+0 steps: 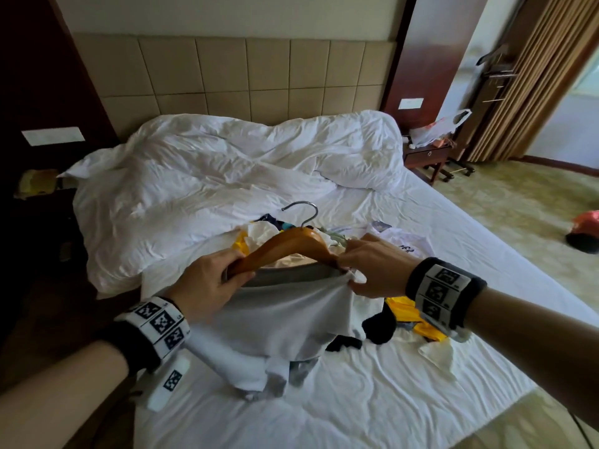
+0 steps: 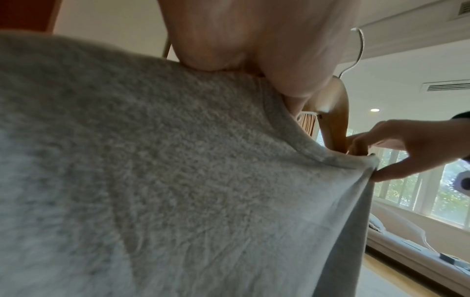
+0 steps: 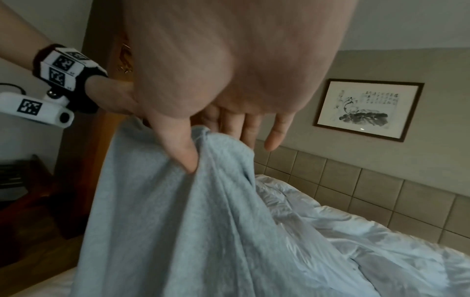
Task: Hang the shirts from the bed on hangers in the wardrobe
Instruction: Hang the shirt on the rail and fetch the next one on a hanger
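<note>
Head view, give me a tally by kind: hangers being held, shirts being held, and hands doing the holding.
hanger: 1
grey shirt: 1
hands: 2, the left hand and the right hand
Total: 4

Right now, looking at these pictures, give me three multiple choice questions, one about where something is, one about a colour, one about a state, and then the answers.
1. Where does the metal hook of the wooden hanger point?
A. Up and away, toward the duvet
B. Down into the shirt
C. Toward the carpet on the right

2. What colour is the shirt going onto the hanger?
A. Yellow
B. Black
C. Light grey

3. What is the right hand doing?
A. Resting flat on the bed
B. Pinching the shirt's neckline at the hanger's end
C. Holding the hook

Answers: 1 A, the hook rises above the hanger in front of the white duvet. 2 C, the fabric is pale grey in all three views. 3 B, thumb and fingers grip the cloth by the hanger's right end, while the left hand grips the other end.
</note>
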Tool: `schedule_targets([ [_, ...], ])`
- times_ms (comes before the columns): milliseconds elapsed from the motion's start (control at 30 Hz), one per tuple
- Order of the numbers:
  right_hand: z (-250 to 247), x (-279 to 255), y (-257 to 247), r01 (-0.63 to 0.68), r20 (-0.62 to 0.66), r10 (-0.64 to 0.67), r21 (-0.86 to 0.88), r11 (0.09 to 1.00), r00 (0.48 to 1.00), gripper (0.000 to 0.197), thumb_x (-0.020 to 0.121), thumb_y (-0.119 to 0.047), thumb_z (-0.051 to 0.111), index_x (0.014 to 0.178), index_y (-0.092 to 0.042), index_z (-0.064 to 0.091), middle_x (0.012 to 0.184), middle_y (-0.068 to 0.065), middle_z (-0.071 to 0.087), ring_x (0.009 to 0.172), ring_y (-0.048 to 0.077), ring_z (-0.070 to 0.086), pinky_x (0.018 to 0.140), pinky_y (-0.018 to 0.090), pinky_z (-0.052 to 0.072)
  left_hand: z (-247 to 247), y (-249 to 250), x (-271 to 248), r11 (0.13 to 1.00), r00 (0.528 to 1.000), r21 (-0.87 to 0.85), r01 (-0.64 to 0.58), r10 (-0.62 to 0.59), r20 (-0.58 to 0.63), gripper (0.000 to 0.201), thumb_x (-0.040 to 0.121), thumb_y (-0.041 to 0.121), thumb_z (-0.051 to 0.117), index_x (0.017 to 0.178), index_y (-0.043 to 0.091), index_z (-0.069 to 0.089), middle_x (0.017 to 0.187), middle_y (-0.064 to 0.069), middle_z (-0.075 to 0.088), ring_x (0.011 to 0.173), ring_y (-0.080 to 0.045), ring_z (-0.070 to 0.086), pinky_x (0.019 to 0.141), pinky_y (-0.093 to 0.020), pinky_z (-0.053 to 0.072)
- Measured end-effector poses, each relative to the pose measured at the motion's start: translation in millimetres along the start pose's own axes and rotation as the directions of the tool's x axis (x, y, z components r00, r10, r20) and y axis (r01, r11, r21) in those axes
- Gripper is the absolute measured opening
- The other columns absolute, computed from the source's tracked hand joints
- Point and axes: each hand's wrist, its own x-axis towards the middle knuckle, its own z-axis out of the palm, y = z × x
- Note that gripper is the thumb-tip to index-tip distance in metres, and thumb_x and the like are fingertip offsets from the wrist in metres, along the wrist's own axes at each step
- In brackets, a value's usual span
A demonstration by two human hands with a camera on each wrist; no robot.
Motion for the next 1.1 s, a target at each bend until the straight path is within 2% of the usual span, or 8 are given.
schedule_targets([
  [167,4,-4,5,0.088,-0.253,-0.035,0.199,0.976,0.967,0.017,0.074,-0.018,0.074,0.085,-0.02,0.062,0.087,-0.005,0.057,0.084,0.016,0.048,0.076,0.027,0.035,14,10,-5,0.999,0.999,-0.037,-0.01,0.009,-0.035,0.019,0.088,0.027,0.071,0.099,0.034,0.056,0.09,0.023,0.055,0.082,0.0,0.057,0.072,-0.011,0.043],
  [233,6,2,16,0.079,-0.332,0.009,0.252,0.964,0.943,0.025,0.075,-0.025,0.076,0.094,-0.019,0.062,0.097,-0.003,0.057,0.089,0.014,0.043,0.077,0.027,0.036,18,15,-7,0.999,0.998,-0.047,-0.026,0.023,-0.061,0.017,0.087,0.033,0.068,0.098,0.035,0.055,0.091,0.027,0.054,0.084,0.005,0.056,0.073,-0.007,0.039],
  [367,7,9,34,-0.022,-0.117,0.055,0.263,0.965,0.992,0.045,0.085,-0.049,0.072,0.12,-0.024,0.06,0.114,-0.001,0.063,0.103,0.019,0.055,0.087,0.037,0.048,26,28,-7,0.992,0.985,-0.033,0.119,-0.122,-0.119,0.021,0.079,0.056,0.055,0.092,0.04,0.058,0.084,0.017,0.06,0.078,-0.004,0.059,0.068,-0.014,0.043],
  [433,12,14,43,-0.04,-0.004,0.042,0.267,0.963,0.999,0.032,0.089,-0.046,0.069,0.109,-0.022,0.063,0.106,0.002,0.066,0.099,0.024,0.061,0.086,0.04,0.049,33,36,-9,0.983,0.97,-0.03,0.182,-0.185,-0.157,0.026,0.076,0.057,0.054,0.089,0.035,0.061,0.08,0.015,0.061,0.075,-0.003,0.058,0.066,-0.013,0.042],
  [567,21,29,48,0.067,-0.005,-0.069,0.356,0.932,0.998,0.019,0.09,-0.038,0.07,0.085,-0.028,0.055,0.087,-0.003,0.06,0.083,0.021,0.058,0.073,0.034,0.045,36,53,-30,0.954,0.929,0.017,0.3,-0.288,-0.233,0.029,0.076,0.061,0.052,0.089,0.036,0.058,0.077,0.018,0.058,0.073,0.002,0.056,0.064,-0.009,0.039],
  [833,-5,75,-38,0.313,-0.01,-0.344,0.44,0.841,0.939,0.029,0.087,-0.047,0.072,0.077,-0.033,0.048,0.076,-0.005,0.058,0.075,0.016,0.057,0.073,0.036,0.047,-5,94,-133,0.796,0.745,0.15,0.586,-0.456,-0.487,0.04,0.087,0.057,0.05,0.102,0.021,0.061,0.092,0.015,0.051,0.078,-0.003,0.056,0.065,-0.014,0.044],
  [1033,-43,100,-151,0.568,-0.09,-0.596,0.442,0.694,0.798,0.011,0.095,-0.033,0.066,0.095,-0.029,0.056,0.072,-0.01,0.054,0.065,0.005,0.053,0.063,0.017,0.038,-61,137,-233,0.655,0.536,0.135,0.744,-0.463,-0.706,0.044,0.091,0.05,0.05,0.12,0.019,0.061,0.104,0.01,0.06,0.09,-0.009,0.059,0.076,-0.02,0.046],
  [1100,-54,101,-202,0.644,-0.108,-0.669,0.417,0.641,0.735,0.009,0.096,-0.032,0.064,0.096,-0.024,0.058,0.073,-0.008,0.056,0.065,0.005,0.053,0.064,0.021,0.04,-77,155,-275,0.612,0.482,0.145,0.778,-0.432,-0.763,0.053,0.089,0.056,0.043,0.119,0.017,0.061,0.099,0.011,0.06,0.084,-0.011,0.061,0.074,-0.029,0.051],
])
